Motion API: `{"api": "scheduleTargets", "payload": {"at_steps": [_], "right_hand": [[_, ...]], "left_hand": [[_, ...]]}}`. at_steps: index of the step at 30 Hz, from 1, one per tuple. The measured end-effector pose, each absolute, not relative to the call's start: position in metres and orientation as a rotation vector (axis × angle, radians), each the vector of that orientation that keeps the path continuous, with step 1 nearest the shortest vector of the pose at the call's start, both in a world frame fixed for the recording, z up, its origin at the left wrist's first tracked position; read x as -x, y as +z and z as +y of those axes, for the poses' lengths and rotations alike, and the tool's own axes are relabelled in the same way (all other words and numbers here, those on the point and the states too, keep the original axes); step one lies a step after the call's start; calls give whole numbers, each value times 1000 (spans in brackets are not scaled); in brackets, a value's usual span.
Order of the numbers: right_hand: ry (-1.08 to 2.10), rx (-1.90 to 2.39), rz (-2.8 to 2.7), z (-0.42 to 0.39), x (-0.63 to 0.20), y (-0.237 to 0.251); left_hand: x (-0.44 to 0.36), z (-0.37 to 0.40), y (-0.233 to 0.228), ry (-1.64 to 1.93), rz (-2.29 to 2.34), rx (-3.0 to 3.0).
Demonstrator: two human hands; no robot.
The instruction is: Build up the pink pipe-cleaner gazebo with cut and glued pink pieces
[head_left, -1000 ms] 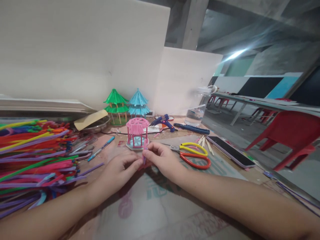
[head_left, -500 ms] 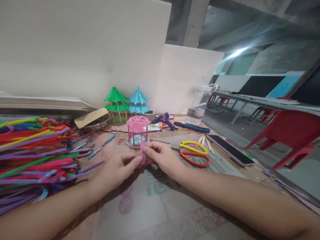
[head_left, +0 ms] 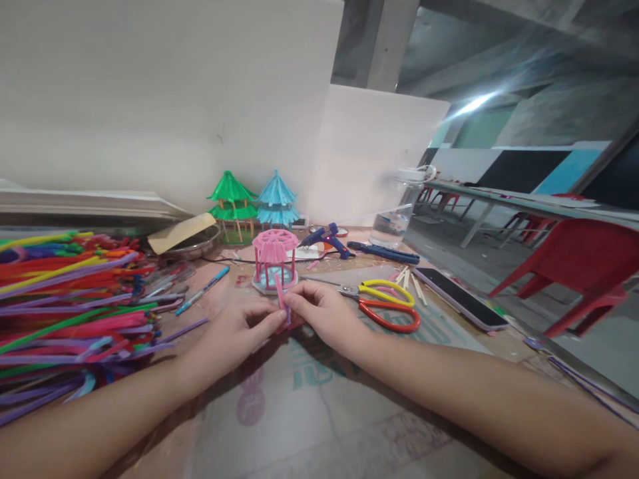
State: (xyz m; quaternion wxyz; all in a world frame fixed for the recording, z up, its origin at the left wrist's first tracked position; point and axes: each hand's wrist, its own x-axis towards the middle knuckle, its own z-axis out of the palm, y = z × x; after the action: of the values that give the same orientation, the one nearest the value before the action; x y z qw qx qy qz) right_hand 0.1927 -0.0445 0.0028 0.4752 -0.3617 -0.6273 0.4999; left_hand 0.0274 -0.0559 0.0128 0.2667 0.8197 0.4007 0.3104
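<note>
Between my fingertips stands a short pink pipe cleaner [head_left: 279, 291], with a bit of purple beside its lower end. My left hand [head_left: 252, 324] pinches it from the left, thumb against fingers. From the other side my right hand [head_left: 319, 309] is closed on it too. Just behind the hands is a small pink pavilion [head_left: 275, 247] with thin posts on a pale blue base. Scissors [head_left: 384, 305] with one yellow and one red handle lie right of my right hand, their blades partly hidden behind it.
Colourful pipe cleaners [head_left: 64, 319] are heaped at the left, near a blue pen [head_left: 204, 291]. Behind stand green [head_left: 232, 199] and blue [head_left: 277, 199] model pavilions, a glue gun [head_left: 329, 239] and a water jug [head_left: 394, 213]. Rightward lie pliers [head_left: 384, 253] and a phone [head_left: 459, 298].
The upper end of the pink pipe cleaner has tipped slightly to the left. Both hands keep nearly the same place and grip.
</note>
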Motion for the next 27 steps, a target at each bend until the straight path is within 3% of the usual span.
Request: {"api": "scheduleTargets", "payload": {"at_steps": [27], "right_hand": [[1367,813,-1473,-43,-193,2]], "left_hand": [[-30,-58,20,807,1071,-2141]]}}
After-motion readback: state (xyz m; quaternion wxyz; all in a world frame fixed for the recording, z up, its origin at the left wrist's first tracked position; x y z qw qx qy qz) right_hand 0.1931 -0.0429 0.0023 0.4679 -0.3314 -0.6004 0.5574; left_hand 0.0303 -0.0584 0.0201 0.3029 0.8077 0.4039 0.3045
